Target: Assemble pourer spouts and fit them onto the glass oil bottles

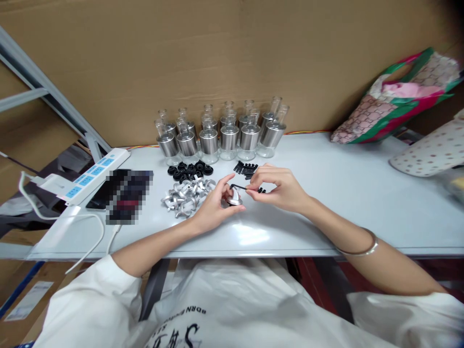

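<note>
Over a pale grey-white tabletop (pixel 326 203), the left hand (pixel 213 209) holds a small, shiny silver metal piece with a rounded base and a narrow raised part (pixel 235 198), its thumb and forefinger clamped on opposite sides. The right hand (pixel 282 187) comes in from the other side, thumb and fingertips pinched together on a thin, black, rod-like piece with a bent end (pixel 239 187). That bent end sits right at the top of the silver piece — whether the two touch is too small to tell. Both pieces are above the table's near half, between the two hands. Just beside the left hand lies a heap of loose silver metal parts (pixel 186 194), and behind it a cluster of round, black, stopper-like parts (pixel 190 169). Small, slender black pieces (pixel 249 169) lie beyond the right fingers, partly hidden by them. Farther back, clear glass bottles with brushed-metal sleeves (pixel 229 137) stand upright in two rows before a brown cardboard wall (pixel 217 58). A white power strip with blue sockets (pixel 96 175) lies at the table's left end — a pink, green and white patterned bag (pixel 377 113) leans at the far right.
</note>
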A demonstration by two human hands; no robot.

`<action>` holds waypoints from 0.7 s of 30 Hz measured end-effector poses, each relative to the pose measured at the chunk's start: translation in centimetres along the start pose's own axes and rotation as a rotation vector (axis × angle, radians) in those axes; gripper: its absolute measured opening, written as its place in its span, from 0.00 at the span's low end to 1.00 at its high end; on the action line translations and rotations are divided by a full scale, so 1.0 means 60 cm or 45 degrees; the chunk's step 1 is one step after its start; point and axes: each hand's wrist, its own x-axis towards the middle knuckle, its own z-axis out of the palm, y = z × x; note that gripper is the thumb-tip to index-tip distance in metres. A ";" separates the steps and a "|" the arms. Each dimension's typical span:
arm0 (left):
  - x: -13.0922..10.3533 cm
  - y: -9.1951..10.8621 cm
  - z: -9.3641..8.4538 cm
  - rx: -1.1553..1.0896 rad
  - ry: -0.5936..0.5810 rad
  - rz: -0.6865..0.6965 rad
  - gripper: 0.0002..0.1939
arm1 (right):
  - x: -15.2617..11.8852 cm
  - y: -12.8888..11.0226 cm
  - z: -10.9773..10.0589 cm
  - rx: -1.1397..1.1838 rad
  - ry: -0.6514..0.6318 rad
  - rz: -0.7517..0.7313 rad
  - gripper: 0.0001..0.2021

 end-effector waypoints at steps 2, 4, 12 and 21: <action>0.000 0.000 -0.001 -0.004 0.019 0.014 0.40 | 0.000 -0.001 0.000 -0.018 0.030 -0.017 0.11; 0.001 -0.001 -0.001 -0.009 0.025 0.032 0.40 | 0.002 -0.002 0.000 -0.046 0.086 -0.006 0.11; -0.002 0.002 0.002 0.001 0.072 0.071 0.37 | 0.002 -0.002 0.003 -0.064 -0.011 -0.012 0.12; -0.006 0.002 -0.004 0.109 0.065 0.106 0.31 | 0.003 -0.009 0.003 0.084 -0.005 0.008 0.11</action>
